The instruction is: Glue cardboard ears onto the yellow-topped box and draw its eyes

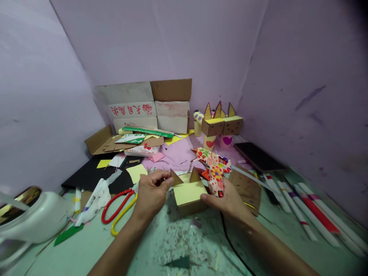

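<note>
A small cardboard box [189, 195] with a pale yellow top sits in front of me, with two pointed cardboard ears at its rear edge. My left hand [153, 191] pinches the left ear [176, 178] between thumb and fingers. The right ear [195, 175] stands upright. At the box's right side, my right hand [227, 199] grips it with the thumb at the front corner; its other fingers are largely hidden. Just beyond that hand is a flower-patterned glue gun [215, 168], nozzle leftward, a glue stick [255, 178] sticking out its back.
Red-and-yellow-handled scissors [115, 207] lie left of my left hand. Eared cardboard figures [213, 126] stand at the back, near a printed carton [132, 109]. A dark tablet-like slab [258, 156] and several markers [319, 214] are right. A white pot-like vessel [43, 218] stands left.
</note>
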Tool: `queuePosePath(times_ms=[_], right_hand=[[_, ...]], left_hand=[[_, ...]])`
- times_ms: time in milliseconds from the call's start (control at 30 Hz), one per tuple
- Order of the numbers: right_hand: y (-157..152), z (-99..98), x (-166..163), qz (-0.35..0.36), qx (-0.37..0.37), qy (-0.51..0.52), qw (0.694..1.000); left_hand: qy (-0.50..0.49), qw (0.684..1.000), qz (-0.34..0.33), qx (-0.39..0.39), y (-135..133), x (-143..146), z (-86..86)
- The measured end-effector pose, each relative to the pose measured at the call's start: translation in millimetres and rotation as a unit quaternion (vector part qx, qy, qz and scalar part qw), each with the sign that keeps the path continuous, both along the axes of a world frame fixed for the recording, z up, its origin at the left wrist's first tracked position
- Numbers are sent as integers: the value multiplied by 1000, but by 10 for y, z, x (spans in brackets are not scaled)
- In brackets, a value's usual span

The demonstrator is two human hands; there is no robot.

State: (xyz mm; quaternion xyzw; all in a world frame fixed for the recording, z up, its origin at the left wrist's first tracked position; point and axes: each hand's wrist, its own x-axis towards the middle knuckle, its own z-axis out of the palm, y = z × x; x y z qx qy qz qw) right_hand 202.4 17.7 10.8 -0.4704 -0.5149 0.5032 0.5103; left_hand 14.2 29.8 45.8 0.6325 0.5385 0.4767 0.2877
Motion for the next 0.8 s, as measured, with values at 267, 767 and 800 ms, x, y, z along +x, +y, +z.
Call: queuePosePath(times_ms=[267,767,800], right_hand=[[8,-88,17,-11,-3,-8,1000],[20,-82,3,-14,8,-27,1000],[19,-81,3,-13,6,-23,1000]], left_hand=[[9,1000,2,1,5,15,-9],[40,999,1,28,-5,19,-57],[41,999,0,30,-4,20,-59]])
